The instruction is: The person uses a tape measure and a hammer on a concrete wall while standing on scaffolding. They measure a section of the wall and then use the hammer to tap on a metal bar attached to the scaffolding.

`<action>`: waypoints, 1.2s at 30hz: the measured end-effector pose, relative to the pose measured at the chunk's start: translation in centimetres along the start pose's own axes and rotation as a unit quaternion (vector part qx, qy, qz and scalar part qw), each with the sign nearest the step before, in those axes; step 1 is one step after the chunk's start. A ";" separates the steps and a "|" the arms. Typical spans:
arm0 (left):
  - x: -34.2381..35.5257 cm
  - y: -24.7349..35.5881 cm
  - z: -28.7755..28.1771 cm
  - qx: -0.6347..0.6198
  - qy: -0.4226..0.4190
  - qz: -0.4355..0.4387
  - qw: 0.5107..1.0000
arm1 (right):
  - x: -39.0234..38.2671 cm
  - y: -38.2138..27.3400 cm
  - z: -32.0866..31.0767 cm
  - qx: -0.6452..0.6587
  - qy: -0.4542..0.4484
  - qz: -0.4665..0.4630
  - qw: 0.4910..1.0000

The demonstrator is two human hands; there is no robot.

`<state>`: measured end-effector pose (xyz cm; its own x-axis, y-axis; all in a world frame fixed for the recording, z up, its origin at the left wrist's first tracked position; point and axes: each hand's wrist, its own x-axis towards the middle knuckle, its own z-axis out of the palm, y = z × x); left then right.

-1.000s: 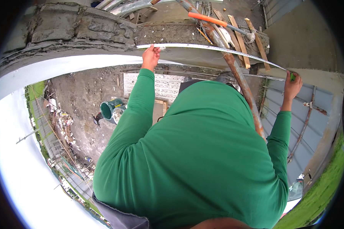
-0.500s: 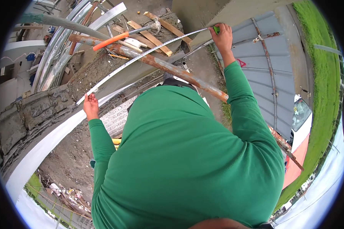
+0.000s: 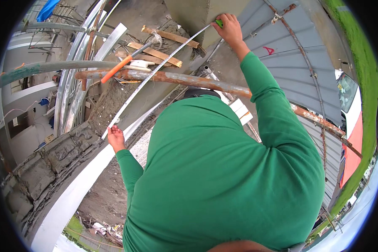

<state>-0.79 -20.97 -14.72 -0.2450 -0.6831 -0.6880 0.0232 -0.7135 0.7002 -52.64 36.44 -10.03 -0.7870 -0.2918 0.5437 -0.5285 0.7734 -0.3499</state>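
A white tape measure blade [image 3: 155, 70] is drawn out in a long slant between my two hands. My left hand [image 3: 116, 138] is closed on the blade near its lower left end, beside the rough mortar-edged wall top. At the upper right, my right hand [image 3: 230, 30] grips the tape measure's green case [image 3: 219, 23], most of which the fingers cover. It is close to a grey cement-faced surface [image 3: 222, 12]. The blade crosses above a rusty pipe [image 3: 189, 82]. Left of the blade lies a hammer [image 3: 126, 62] with an orange handle.
Several wooden strips [image 3: 155, 53] lie around the hammer head. Metal tubes [image 3: 77, 54] stand at the left, near a greenish pipe [image 3: 42, 70]. Grey corrugated sheeting [image 3: 290, 54] fills the right side, crossed by rusty bars. A white strip [image 3: 75, 189] curves along the lower left.
The whole view has turned, so the tape runs more steeply. In the picture my left hand sits lower and further right, my right hand further left and up. Both keep their hold.
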 end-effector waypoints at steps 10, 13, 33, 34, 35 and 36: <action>1.0 0.2 -0.6 0.002 -0.018 -0.004 1.000 | 0.0 0.3 -0.1 0.009 -0.007 0.002 1.000; 1.1 0.0 -0.7 -0.001 -0.023 -0.005 1.000 | 0.1 0.4 -0.1 0.008 -0.008 0.003 1.000; -11.2 -5.7 7.9 -0.011 -0.096 0.073 0.993 | -0.6 -10.8 -7.1 0.066 -0.540 -0.025 0.839; -12.0 -6.6 8.9 0.013 -0.127 0.079 0.989 | -1.1 -12.8 -6.9 0.070 -0.560 -0.048 0.824; -13.3 -7.4 10.3 0.043 -0.151 0.067 0.985 | -1.3 -15.5 -7.2 0.084 -0.586 -0.041 0.805; -14.7 -8.1 11.9 0.075 -0.178 0.055 0.980 | -1.7 -18.1 -7.4 0.098 -0.610 -0.032 0.786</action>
<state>-8.87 -3.34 -7.98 -0.5715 -0.6382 -0.5159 -0.0684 -0.5894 0.8049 -39.41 27.09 1.04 -0.4144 -0.7409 -0.5285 -0.5239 0.6690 -0.5272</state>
